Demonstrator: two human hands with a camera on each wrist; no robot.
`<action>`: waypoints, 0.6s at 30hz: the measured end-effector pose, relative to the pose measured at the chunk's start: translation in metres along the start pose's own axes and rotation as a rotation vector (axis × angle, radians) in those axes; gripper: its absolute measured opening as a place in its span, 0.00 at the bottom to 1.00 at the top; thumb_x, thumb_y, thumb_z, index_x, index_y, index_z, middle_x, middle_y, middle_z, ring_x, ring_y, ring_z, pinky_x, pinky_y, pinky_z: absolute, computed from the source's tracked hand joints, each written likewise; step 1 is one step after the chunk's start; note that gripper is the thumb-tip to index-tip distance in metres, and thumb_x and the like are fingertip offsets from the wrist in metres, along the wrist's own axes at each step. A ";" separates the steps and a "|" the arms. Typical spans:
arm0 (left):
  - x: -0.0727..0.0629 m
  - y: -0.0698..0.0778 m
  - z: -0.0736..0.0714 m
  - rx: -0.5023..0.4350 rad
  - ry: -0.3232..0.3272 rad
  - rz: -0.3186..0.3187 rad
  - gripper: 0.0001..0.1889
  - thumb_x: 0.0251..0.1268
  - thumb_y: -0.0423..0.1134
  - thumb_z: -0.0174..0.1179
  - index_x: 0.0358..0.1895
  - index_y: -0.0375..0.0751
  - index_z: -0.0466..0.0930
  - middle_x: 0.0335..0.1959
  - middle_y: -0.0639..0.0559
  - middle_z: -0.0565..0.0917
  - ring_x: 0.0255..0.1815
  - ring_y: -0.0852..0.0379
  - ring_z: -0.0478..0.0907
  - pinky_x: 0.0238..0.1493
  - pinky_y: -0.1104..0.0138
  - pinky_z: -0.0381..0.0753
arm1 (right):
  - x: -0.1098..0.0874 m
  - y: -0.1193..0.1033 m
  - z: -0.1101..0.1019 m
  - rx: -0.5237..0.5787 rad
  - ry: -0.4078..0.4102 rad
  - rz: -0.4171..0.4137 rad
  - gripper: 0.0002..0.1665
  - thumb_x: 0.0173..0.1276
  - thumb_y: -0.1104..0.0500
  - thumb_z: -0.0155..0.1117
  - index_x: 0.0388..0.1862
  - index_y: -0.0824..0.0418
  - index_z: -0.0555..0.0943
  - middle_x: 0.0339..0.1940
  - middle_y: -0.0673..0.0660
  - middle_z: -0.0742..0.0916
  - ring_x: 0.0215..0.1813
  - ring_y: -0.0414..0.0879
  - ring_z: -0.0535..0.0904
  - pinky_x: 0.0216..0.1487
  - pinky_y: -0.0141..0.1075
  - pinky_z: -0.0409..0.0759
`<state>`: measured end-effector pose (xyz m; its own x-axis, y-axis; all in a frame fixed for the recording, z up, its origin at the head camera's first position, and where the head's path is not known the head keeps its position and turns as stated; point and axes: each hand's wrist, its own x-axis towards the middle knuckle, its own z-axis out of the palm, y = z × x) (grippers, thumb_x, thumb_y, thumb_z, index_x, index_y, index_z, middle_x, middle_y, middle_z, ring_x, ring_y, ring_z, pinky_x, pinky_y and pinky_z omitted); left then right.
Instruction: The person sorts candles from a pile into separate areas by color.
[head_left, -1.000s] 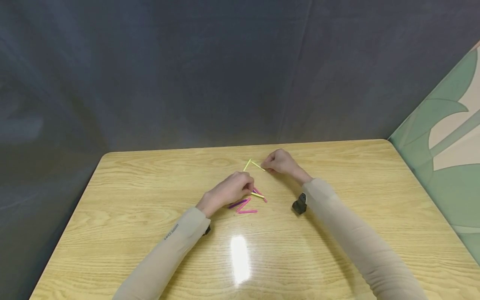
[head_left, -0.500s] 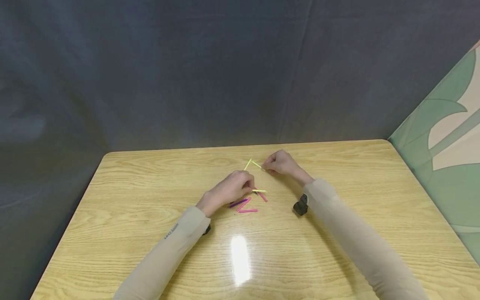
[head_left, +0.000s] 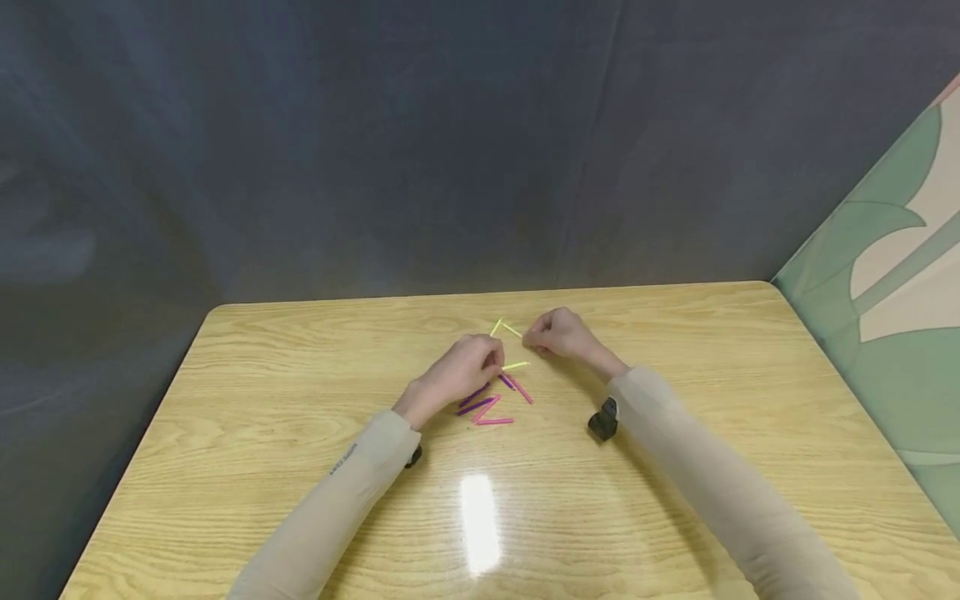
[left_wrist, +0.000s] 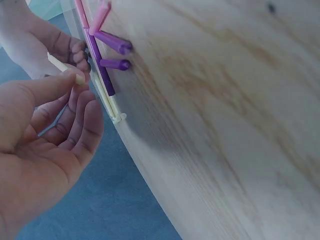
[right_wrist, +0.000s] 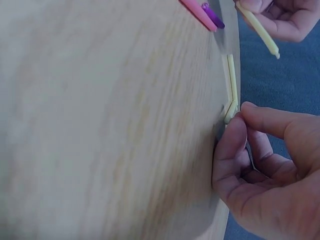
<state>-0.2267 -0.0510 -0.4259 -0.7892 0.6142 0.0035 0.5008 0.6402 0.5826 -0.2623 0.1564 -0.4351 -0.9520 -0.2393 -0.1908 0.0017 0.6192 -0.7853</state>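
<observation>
The left hand (head_left: 459,371) pinches one end of a yellow stick (head_left: 517,366) between thumb and fingertips, the stick's free end pointing to the right; the right wrist view shows it raised off the table (head_left: 345,333). The right hand (head_left: 561,334), its thumb and forefinger brought together, grips the near end of a second yellow stick (head_left: 512,330), which lies on the table. The far end of this stick meets, or nearly meets, that of a third yellow stick (head_left: 496,327), the pair forming a peak; the left hand partly covers the third in the head view. Nearer the person, a purple stick (head_left: 507,382) lies just beside a pink stick (head_left: 521,390), and two further purple sticks (head_left: 475,407) lie side by side near the left hand. Two other pink sticks (head_left: 496,422) form a sharp angle, close together at their left ends. Beige sleeves (head_left: 330,492) cover both forearms. A dark curtain (head_left: 450,150) hangs behind the table.
</observation>
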 end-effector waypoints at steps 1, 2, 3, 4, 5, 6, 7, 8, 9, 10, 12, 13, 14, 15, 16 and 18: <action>0.000 0.000 0.000 -0.002 0.006 -0.010 0.05 0.66 0.29 0.59 0.32 0.40 0.80 0.29 0.55 0.78 0.30 0.59 0.73 0.33 0.70 0.75 | -0.001 0.000 0.000 -0.002 -0.002 -0.002 0.08 0.63 0.63 0.66 0.31 0.69 0.85 0.22 0.53 0.84 0.23 0.40 0.74 0.26 0.28 0.73; 0.000 -0.001 -0.001 -0.006 0.013 -0.020 0.04 0.66 0.29 0.59 0.32 0.39 0.80 0.29 0.54 0.78 0.31 0.59 0.73 0.34 0.70 0.75 | -0.003 0.000 0.001 -0.003 -0.004 -0.003 0.08 0.63 0.63 0.66 0.31 0.68 0.85 0.23 0.53 0.85 0.23 0.40 0.75 0.26 0.29 0.74; 0.000 -0.001 -0.001 -0.006 0.021 -0.031 0.04 0.66 0.29 0.60 0.33 0.40 0.80 0.30 0.54 0.78 0.31 0.59 0.73 0.34 0.69 0.75 | -0.004 0.000 0.001 -0.004 -0.007 -0.003 0.08 0.63 0.63 0.66 0.31 0.68 0.86 0.23 0.54 0.85 0.23 0.40 0.75 0.26 0.29 0.74; 0.000 -0.002 -0.001 -0.007 0.029 -0.038 0.04 0.65 0.29 0.60 0.32 0.39 0.80 0.30 0.54 0.78 0.31 0.59 0.73 0.35 0.69 0.75 | -0.005 0.000 0.001 -0.002 -0.012 -0.003 0.08 0.63 0.62 0.66 0.30 0.68 0.85 0.23 0.54 0.85 0.23 0.40 0.74 0.27 0.29 0.74; 0.000 -0.003 0.000 -0.006 0.034 -0.044 0.03 0.65 0.29 0.61 0.32 0.39 0.80 0.30 0.54 0.78 0.32 0.58 0.73 0.35 0.69 0.75 | -0.006 0.000 0.002 -0.002 -0.015 0.000 0.08 0.64 0.62 0.66 0.30 0.68 0.85 0.23 0.54 0.85 0.23 0.40 0.74 0.27 0.30 0.74; 0.001 -0.004 0.000 -0.006 0.039 -0.050 0.03 0.65 0.30 0.61 0.32 0.39 0.80 0.30 0.54 0.78 0.32 0.58 0.74 0.35 0.69 0.75 | -0.007 0.001 0.003 -0.002 -0.015 0.005 0.08 0.64 0.62 0.66 0.30 0.67 0.85 0.23 0.54 0.84 0.23 0.41 0.74 0.27 0.30 0.74; 0.001 -0.005 0.000 -0.008 0.042 -0.057 0.03 0.65 0.30 0.61 0.33 0.39 0.80 0.31 0.54 0.78 0.32 0.58 0.74 0.36 0.69 0.76 | -0.008 0.001 0.003 -0.003 -0.015 0.007 0.08 0.64 0.62 0.66 0.30 0.67 0.85 0.23 0.53 0.84 0.23 0.40 0.74 0.27 0.30 0.73; 0.002 -0.005 0.000 -0.010 0.044 -0.063 0.03 0.64 0.30 0.61 0.33 0.39 0.80 0.31 0.54 0.78 0.32 0.58 0.74 0.36 0.69 0.76 | -0.009 0.001 0.004 -0.003 -0.013 0.011 0.08 0.64 0.61 0.66 0.30 0.67 0.85 0.23 0.53 0.84 0.23 0.40 0.74 0.27 0.30 0.73; 0.002 -0.006 0.000 -0.013 0.047 -0.070 0.03 0.64 0.30 0.62 0.33 0.39 0.80 0.31 0.54 0.78 0.33 0.58 0.74 0.36 0.69 0.76 | -0.009 0.001 0.004 -0.002 -0.011 0.013 0.08 0.64 0.61 0.66 0.30 0.67 0.85 0.22 0.53 0.83 0.23 0.40 0.73 0.27 0.30 0.73; 0.002 -0.006 0.000 -0.013 0.050 -0.072 0.03 0.64 0.30 0.62 0.32 0.39 0.80 0.30 0.54 0.78 0.33 0.58 0.74 0.36 0.69 0.76 | -0.010 0.001 0.005 -0.003 -0.007 0.014 0.08 0.64 0.61 0.66 0.30 0.66 0.84 0.22 0.53 0.83 0.23 0.40 0.73 0.27 0.29 0.73; 0.003 -0.006 -0.001 -0.015 0.058 -0.071 0.03 0.64 0.29 0.62 0.32 0.39 0.80 0.30 0.54 0.78 0.32 0.58 0.74 0.36 0.69 0.76 | -0.012 0.002 0.006 -0.001 0.001 0.018 0.08 0.64 0.61 0.67 0.30 0.66 0.84 0.21 0.53 0.83 0.22 0.40 0.73 0.26 0.29 0.72; 0.004 -0.006 -0.002 -0.017 0.064 -0.070 0.03 0.64 0.29 0.62 0.32 0.39 0.80 0.30 0.54 0.78 0.32 0.58 0.74 0.36 0.69 0.76 | -0.013 0.002 0.006 0.000 0.005 0.018 0.08 0.64 0.61 0.66 0.30 0.66 0.84 0.21 0.54 0.83 0.22 0.40 0.73 0.26 0.29 0.71; 0.004 -0.007 -0.002 -0.017 0.070 -0.068 0.04 0.64 0.29 0.62 0.31 0.39 0.80 0.29 0.53 0.78 0.32 0.57 0.74 0.35 0.68 0.76 | -0.014 0.002 0.007 0.004 0.008 0.018 0.07 0.64 0.62 0.67 0.30 0.66 0.84 0.21 0.54 0.83 0.22 0.40 0.73 0.26 0.29 0.72; 0.005 -0.007 -0.003 -0.017 0.075 -0.066 0.04 0.64 0.29 0.62 0.31 0.38 0.80 0.29 0.53 0.78 0.32 0.57 0.74 0.35 0.68 0.76 | -0.014 0.002 0.007 0.006 0.009 0.016 0.07 0.64 0.62 0.66 0.30 0.67 0.84 0.22 0.54 0.83 0.22 0.40 0.73 0.26 0.29 0.72; 0.005 -0.008 -0.003 -0.012 0.080 -0.066 0.04 0.63 0.28 0.62 0.31 0.39 0.80 0.29 0.53 0.78 0.32 0.57 0.74 0.35 0.68 0.76 | -0.015 0.002 0.007 0.008 0.011 0.015 0.07 0.64 0.62 0.67 0.30 0.67 0.84 0.22 0.54 0.83 0.22 0.40 0.74 0.26 0.29 0.72; 0.006 -0.009 -0.003 -0.002 0.087 -0.075 0.04 0.63 0.28 0.62 0.31 0.39 0.79 0.29 0.53 0.78 0.32 0.57 0.74 0.36 0.68 0.76 | -0.017 0.003 0.008 0.016 0.014 0.012 0.07 0.63 0.62 0.67 0.30 0.67 0.84 0.22 0.55 0.83 0.22 0.40 0.74 0.25 0.29 0.73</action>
<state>-0.2374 -0.0544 -0.4282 -0.8525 0.5218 0.0305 0.4385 0.6821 0.5852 -0.2442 0.1562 -0.4387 -0.9561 -0.2216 -0.1916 0.0175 0.6097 -0.7924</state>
